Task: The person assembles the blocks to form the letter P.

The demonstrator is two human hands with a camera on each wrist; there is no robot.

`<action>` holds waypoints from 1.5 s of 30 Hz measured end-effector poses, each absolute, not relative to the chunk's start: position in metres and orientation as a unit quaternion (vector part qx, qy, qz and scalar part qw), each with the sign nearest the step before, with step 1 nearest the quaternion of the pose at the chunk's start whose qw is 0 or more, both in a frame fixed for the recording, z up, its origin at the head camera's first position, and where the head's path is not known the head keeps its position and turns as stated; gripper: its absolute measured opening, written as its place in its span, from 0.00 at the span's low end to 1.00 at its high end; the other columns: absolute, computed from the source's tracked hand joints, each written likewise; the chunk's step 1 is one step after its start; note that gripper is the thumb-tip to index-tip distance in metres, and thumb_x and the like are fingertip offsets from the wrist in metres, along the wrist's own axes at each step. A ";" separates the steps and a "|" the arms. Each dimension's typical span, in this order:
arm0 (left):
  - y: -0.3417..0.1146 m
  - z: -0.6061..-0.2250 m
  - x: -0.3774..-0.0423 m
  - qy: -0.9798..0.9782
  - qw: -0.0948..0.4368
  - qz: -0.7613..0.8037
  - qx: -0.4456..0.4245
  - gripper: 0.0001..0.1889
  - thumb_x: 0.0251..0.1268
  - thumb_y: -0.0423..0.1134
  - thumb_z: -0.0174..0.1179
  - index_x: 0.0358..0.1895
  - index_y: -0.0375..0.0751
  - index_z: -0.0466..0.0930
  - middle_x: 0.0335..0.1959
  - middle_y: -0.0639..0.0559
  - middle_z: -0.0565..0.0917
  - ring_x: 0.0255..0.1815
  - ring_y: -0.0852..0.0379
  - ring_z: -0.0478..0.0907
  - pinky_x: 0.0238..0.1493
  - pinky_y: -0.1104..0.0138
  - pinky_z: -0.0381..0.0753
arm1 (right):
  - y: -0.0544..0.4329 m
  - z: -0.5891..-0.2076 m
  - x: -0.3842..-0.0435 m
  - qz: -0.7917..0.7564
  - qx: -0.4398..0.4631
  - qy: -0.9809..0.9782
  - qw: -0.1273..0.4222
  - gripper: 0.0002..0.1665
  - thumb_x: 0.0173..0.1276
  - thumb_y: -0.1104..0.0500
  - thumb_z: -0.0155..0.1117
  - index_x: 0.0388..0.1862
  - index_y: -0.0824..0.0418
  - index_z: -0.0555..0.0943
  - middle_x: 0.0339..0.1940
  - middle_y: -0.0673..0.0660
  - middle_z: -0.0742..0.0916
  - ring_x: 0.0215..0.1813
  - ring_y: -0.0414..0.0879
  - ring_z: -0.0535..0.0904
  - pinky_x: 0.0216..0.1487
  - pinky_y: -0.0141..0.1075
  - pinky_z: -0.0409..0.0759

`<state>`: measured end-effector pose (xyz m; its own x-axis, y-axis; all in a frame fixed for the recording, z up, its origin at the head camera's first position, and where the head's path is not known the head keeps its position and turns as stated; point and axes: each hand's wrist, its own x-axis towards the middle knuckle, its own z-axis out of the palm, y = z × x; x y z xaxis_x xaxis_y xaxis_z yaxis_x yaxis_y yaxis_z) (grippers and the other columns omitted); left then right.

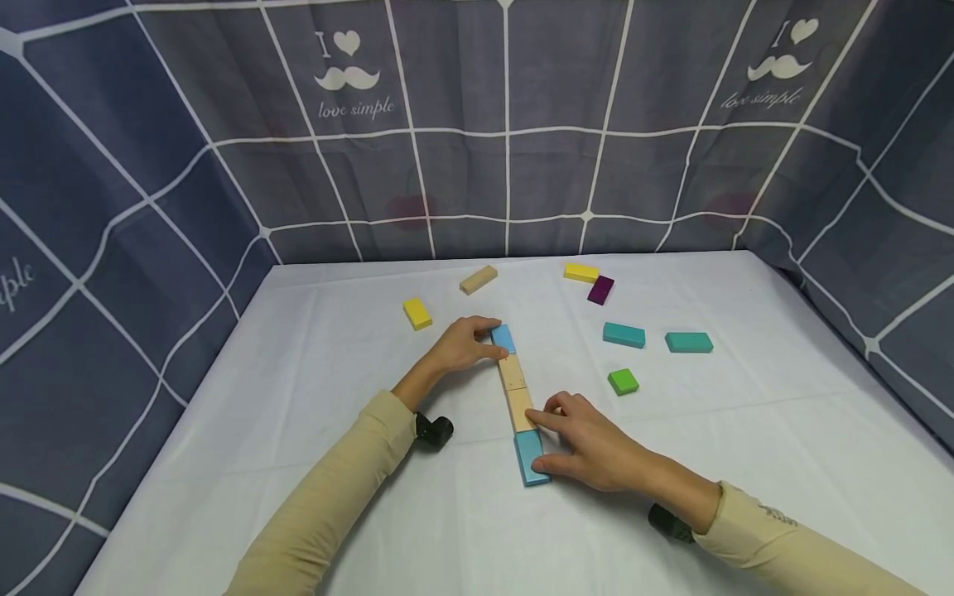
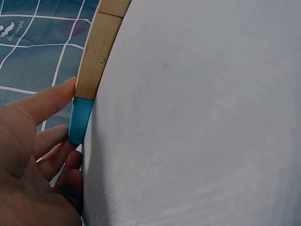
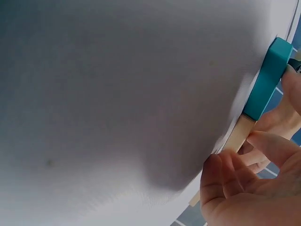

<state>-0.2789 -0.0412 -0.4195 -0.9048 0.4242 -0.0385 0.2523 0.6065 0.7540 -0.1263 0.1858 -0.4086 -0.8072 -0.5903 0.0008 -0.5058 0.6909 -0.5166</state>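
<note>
A line of wooden blocks runs away from me at the centre of the head view: a near blue block (image 1: 529, 459), two plain wood blocks (image 1: 519, 409) (image 1: 511, 372) and a far blue block (image 1: 503, 338). My left hand (image 1: 460, 343) touches the line's far end from the left. In the left wrist view its thumb reaches the joint beside the blue block (image 2: 81, 120), other fingers lying by the block's end. From the right, my right hand (image 1: 592, 443) touches the near part, its index fingertip at a plain block and its thumb on the near blue block, also visible in the right wrist view (image 3: 268, 80).
Beyond the line lie a yellow block (image 1: 417, 314), a plain block (image 1: 479, 280), another yellow block (image 1: 581, 272) and a purple block (image 1: 600, 290). To the right are two teal blocks (image 1: 623, 334) (image 1: 689, 343) and a green block (image 1: 623, 382). Dark curtains surround the white table (image 1: 335, 331).
</note>
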 end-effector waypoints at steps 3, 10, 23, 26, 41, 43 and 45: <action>-0.041 -0.420 -0.279 0.889 0.107 0.402 0.188 0.31 0.61 0.42 0.70 0.67 0.38 0.75 0.66 0.41 0.75 0.65 0.45 0.72 0.64 0.57 0.71 | 0.186 -0.409 -0.127 -0.252 -0.309 0.913 0.082 0.41 0.66 0.41 0.68 0.70 0.63 0.73 0.71 0.57 0.71 0.63 0.50 0.67 0.62 0.48 0.71; -0.040 -0.421 -0.280 0.891 0.109 0.399 0.184 0.31 0.61 0.43 0.70 0.67 0.39 0.75 0.65 0.41 0.75 0.64 0.46 0.72 0.63 0.57 0.72 | 0.189 -0.410 -0.128 -0.251 -0.331 0.906 0.080 0.42 0.68 0.41 0.65 0.71 0.65 0.71 0.76 0.55 0.67 0.69 0.51 0.66 0.65 0.50 0.68; -0.040 -0.419 -0.280 0.894 0.108 0.398 0.175 0.32 0.61 0.44 0.71 0.68 0.39 0.73 0.67 0.42 0.74 0.66 0.46 0.71 0.65 0.57 0.69 | 0.189 -0.410 -0.131 -0.248 -0.340 0.902 0.098 0.42 0.69 0.39 0.63 0.73 0.63 0.69 0.76 0.52 0.67 0.72 0.52 0.64 0.66 0.54 0.66; -0.043 -0.419 -0.280 0.887 0.098 0.420 0.163 0.33 0.61 0.45 0.71 0.68 0.39 0.73 0.66 0.42 0.74 0.65 0.46 0.71 0.64 0.56 0.71 | 0.189 -0.411 -0.131 -0.251 -0.339 0.901 0.097 0.42 0.69 0.40 0.64 0.73 0.63 0.69 0.76 0.53 0.67 0.72 0.53 0.65 0.66 0.54 0.66; -0.137 -0.406 -0.311 0.869 0.010 0.494 0.017 0.38 0.64 0.45 0.67 0.74 0.39 0.63 0.69 0.37 0.69 0.64 0.41 0.69 0.61 0.54 0.72 | 0.190 -0.409 -0.130 -0.257 -0.339 0.899 0.105 0.41 0.69 0.41 0.63 0.73 0.63 0.69 0.77 0.53 0.66 0.73 0.52 0.63 0.67 0.55 0.65; -0.151 -0.412 -0.314 0.870 0.032 0.492 0.009 0.39 0.65 0.45 0.66 0.75 0.38 0.60 0.75 0.41 0.62 0.63 0.44 0.71 0.60 0.55 0.73 | 0.190 -0.409 -0.131 -0.256 -0.340 0.899 0.104 0.41 0.70 0.41 0.63 0.73 0.64 0.68 0.77 0.53 0.66 0.73 0.52 0.63 0.67 0.55 0.65; -0.160 -0.416 -0.316 0.870 0.049 0.490 0.010 0.39 0.65 0.45 0.66 0.75 0.37 0.61 0.73 0.42 0.65 0.51 0.47 0.76 0.50 0.62 0.78 | 0.190 -0.409 -0.131 -0.256 -0.341 0.899 0.103 0.41 0.70 0.41 0.63 0.73 0.64 0.68 0.77 0.53 0.66 0.73 0.52 0.63 0.67 0.54 0.65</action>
<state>-0.3164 -0.1602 -0.4165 -0.9950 0.0655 -0.0752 -0.0304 0.5192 0.8541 -0.1308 0.1898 -0.4090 -0.7467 -0.6650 -0.0102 -0.5598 0.6367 -0.5303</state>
